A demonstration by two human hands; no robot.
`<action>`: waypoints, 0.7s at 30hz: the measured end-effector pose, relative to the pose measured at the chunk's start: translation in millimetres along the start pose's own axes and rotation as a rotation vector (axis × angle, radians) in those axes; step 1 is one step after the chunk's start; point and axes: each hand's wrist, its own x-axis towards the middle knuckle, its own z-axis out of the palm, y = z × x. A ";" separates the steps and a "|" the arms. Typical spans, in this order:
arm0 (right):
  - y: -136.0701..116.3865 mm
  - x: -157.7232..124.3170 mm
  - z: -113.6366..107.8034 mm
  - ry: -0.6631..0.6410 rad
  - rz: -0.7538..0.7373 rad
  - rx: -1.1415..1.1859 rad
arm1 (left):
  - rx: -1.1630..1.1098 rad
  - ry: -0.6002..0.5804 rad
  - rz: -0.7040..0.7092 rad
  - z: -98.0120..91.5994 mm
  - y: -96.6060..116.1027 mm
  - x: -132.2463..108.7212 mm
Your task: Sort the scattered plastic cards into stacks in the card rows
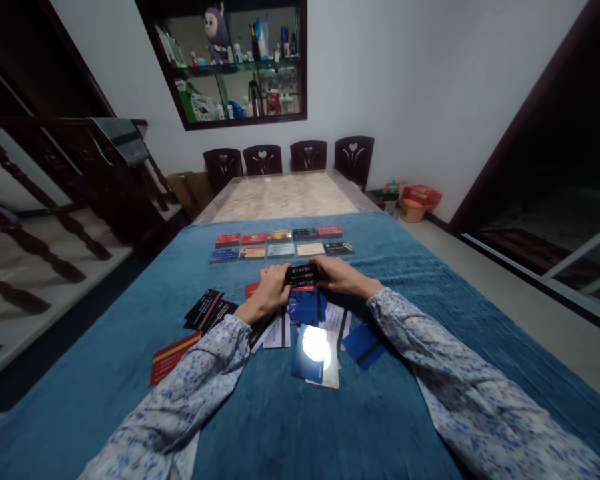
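Note:
My left hand (269, 291) and my right hand (341, 275) are both closed on a black card (303, 275) with pale print, one at each end. Whether it is one card or a small stack, I cannot tell. Loose cards lie spread beneath and around my hands: a blue card (309, 308), a white card (279, 333) with a dark stripe, and a glossy blue card (305, 370) reflecting light. Another blue card (364, 345) is by my right sleeve. Left of my left wrist are black cards (205, 310) and, partly under the sleeve, red cards (174, 357).
Beyond my hands, neat card stacks stand in two rows, including a red stack (229, 241) and an orange stack (252, 253). A blue cloth (115, 360) covers the near part of the table (290, 195). Dark chairs (355, 160) line its far end.

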 end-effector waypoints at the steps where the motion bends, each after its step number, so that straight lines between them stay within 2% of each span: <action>1: 1.0 -0.3 0.6 0.001 -0.003 0.000 | 0.003 0.001 0.003 -0.5 -0.1 0.0; 10: 10.7 1.6 4.6 -0.010 -0.025 -0.034 | -0.013 -0.009 -0.002 -2.0 -0.6 0.5; 21: 4.7 0.3 -2.4 -0.025 0.015 -0.031 | -0.115 -0.002 -0.026 2.0 -9.2 3.5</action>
